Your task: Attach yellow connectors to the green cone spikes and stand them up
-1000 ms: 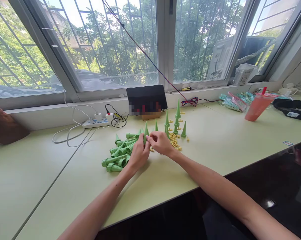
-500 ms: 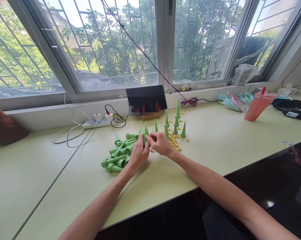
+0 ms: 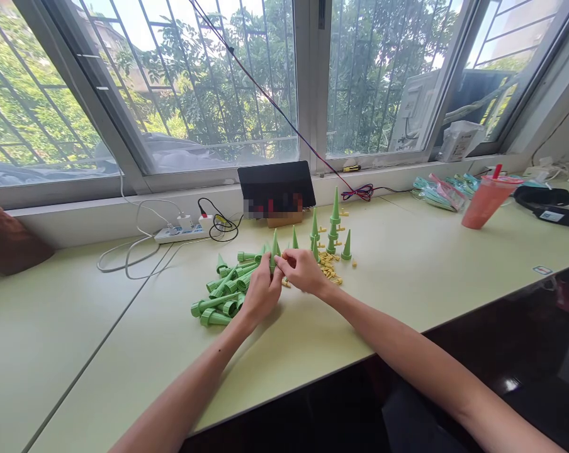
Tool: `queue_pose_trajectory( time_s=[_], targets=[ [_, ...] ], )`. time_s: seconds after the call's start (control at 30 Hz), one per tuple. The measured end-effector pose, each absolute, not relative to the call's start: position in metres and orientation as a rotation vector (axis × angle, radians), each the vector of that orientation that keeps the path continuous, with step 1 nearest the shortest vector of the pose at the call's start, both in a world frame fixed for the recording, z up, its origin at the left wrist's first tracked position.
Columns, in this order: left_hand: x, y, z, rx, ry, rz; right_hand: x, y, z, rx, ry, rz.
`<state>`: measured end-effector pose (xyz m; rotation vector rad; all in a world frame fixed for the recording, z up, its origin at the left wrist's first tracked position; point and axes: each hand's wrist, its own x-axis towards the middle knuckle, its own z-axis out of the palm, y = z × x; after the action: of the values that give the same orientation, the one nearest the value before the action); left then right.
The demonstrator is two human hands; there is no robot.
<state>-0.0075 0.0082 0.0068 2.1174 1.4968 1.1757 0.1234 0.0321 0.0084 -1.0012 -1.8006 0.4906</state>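
My left hand [image 3: 260, 292] is closed round a green plastic cone [image 3: 274, 246] that points upward between my two hands. My right hand [image 3: 304, 270] pinches at the side of that same cone, fingers pressed together; whether a small part sits in the pinch is hidden. A pile of green cones [image 3: 223, 290] lies flat on the pale green table [image 3: 407, 277] just left of my left hand. Several finished cones [image 3: 334, 229] stand upright behind my right hand. Small yellow pieces [image 3: 330, 268] are scattered beside them.
A dark tablet [image 3: 276, 187] leans against the window sill behind the cones. A white power strip [image 3: 183, 233] with cables lies to the left. At the far right stand an orange cup [image 3: 486, 201] with a straw, plastic packets [image 3: 442, 192] and a black pouch [image 3: 553, 206].
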Motion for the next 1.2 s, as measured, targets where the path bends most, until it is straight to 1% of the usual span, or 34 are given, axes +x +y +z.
queue_pose_trajectory(
  time_s=[1.2],
  targets=[
    [-0.0072,0.0088,0.0048,2.111,1.504,1.161,0.1236,0.0355,0.0040,-1.011,-1.836,0.493]
  ],
)
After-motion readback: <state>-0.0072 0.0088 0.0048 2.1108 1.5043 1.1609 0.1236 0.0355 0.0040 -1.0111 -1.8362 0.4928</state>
